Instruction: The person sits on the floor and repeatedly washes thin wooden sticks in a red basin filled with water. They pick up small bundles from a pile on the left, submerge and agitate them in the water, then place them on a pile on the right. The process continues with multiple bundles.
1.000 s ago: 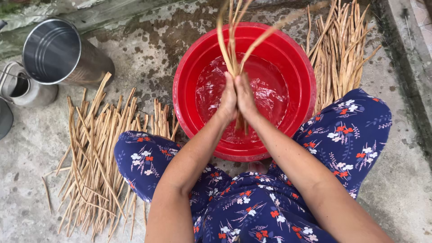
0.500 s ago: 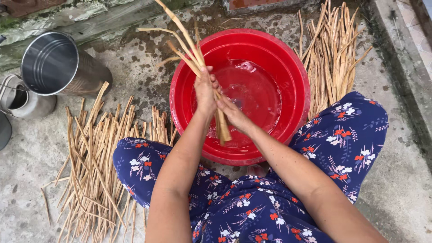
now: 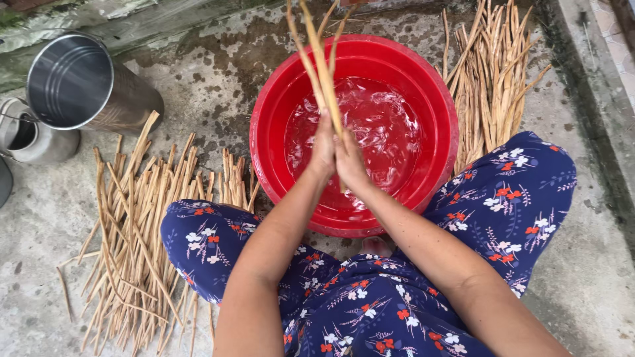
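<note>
- Bundle of stalks (image 3: 321, 63): a few long, thin, tan stems, dry-looking and fibrous, standing nearly upright between the palms. Their tops fan out beyond the fingertips and their lower ends pass down below the hands towards the water. Pressing from both sides keeps the loose stems together as one bunch.
- Left hand (image 3: 323, 149): flat against the bundle, fingers extended and held close together, clamping the stems from the left.
- Right hand (image 3: 352, 162): pressed palm-to-palm against the left, fingers straight, stems trapped between the two.
- Red basin (image 3: 268, 112): round, smooth plastic, directly beneath both hands. It holds shallow, rippled water, so drips fall back inside.
- Right-hand pile of stalks (image 3: 493, 73): lying flat on the floor beyond the basin, to the right of the hands.
- Left-hand pile of stalks (image 3: 135, 231): a wider, looser spread, beside the left knee.
- Metal canister (image 3: 86, 86): a shiny cylinder tipped on its side, well to the left.
- Concrete floor (image 3: 218, 73): rough, damp and stained.
</note>
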Motion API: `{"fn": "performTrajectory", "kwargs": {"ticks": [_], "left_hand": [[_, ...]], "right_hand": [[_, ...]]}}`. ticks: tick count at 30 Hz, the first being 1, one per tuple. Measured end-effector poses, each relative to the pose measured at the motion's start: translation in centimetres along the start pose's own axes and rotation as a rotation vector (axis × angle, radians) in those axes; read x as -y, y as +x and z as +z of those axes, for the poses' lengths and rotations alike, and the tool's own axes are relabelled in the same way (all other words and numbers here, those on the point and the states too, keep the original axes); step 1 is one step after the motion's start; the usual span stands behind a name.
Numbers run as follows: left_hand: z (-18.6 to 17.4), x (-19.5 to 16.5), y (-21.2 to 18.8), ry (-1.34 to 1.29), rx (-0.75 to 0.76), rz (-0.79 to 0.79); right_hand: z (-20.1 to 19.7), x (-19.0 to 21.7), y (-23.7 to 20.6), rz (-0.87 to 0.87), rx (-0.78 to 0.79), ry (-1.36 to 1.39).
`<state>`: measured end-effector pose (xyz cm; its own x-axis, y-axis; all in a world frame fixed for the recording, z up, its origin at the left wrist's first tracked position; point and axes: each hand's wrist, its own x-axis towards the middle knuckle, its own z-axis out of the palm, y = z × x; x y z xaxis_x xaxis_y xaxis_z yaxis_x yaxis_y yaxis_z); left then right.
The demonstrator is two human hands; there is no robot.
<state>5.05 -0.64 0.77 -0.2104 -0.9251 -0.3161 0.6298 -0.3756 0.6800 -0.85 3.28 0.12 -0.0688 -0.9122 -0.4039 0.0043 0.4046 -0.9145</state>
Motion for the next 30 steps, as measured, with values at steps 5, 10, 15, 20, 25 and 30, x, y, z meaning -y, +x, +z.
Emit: {"fn": "performTrajectory", "kwargs": {"ticks": [5, 10, 15, 20, 25, 30], "left_hand": [[-1.7, -1.2, 0.7, 0.030, -0.153, 0.001], [1.0, 1.0, 0.1, 0.114, -0.028, -0.046], [1.2, -2.1, 0.9, 0.256, -0.203, 0.133], [0.2, -7.6, 2.0, 0.163, -0.342, 0.360], [3.2, -1.9, -1.1, 0.338, -0.214, 0.203], [1.8, 1.4, -0.8, 0.190, -0.269, -0.020]], "right_hand": [[0.1, -0.4, -0.3, -0.400, 0.056, -0.286], [-1.7, 1.6, 1.7, -0.316, -0.087, -0.521], [-1.9, 1.9, 0.8, -0.196, 0.208, -0.037], [-2.2, 0.2, 0.7, -0.008, 0.139, 0.401], [-2.4, -1.4, 2.1, 0.260, 0.051, 0.872], [-4.3, -0.6, 3.0, 0.120, 0.038, 0.531]]}}
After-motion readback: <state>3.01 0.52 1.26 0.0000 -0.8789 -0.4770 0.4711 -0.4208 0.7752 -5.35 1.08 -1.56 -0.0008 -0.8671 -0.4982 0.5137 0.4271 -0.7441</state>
